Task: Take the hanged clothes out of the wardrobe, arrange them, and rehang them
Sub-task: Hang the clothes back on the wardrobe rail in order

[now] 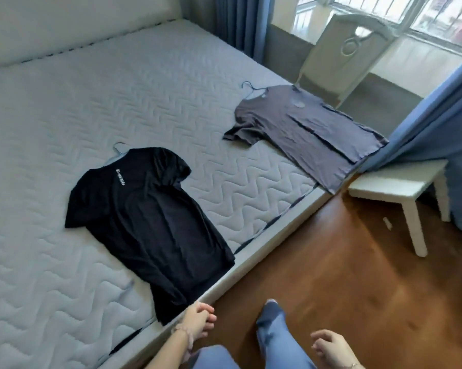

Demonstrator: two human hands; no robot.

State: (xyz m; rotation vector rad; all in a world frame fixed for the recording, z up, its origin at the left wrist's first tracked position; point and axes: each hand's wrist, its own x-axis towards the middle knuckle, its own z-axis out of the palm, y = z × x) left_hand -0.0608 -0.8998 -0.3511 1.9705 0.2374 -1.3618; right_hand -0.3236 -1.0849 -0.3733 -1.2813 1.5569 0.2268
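Note:
A black T-shirt (147, 225) with white lettering lies flat on the mattress (65, 107), a light blue hanger hook (117, 148) poking out at its collar. Farther right, a grey T-shirt (301, 129) lies spread at the mattress corner, its hem hanging over the edge, with a blue hanger hook (248, 86) at its neck. My left hand (199, 319) hangs by the bed's edge just below the black shirt's hem, fingers loosely curled, holding nothing. My right hand (331, 347) is low at the bottom right, relaxed and empty.
A white chair (341, 54) stands beyond the bed near the window. A white stool (400, 187) sits on the brown wooden floor (331, 262) beside blue curtains (442, 115). My leg and socked foot (272, 318) are on the floor by the bed frame.

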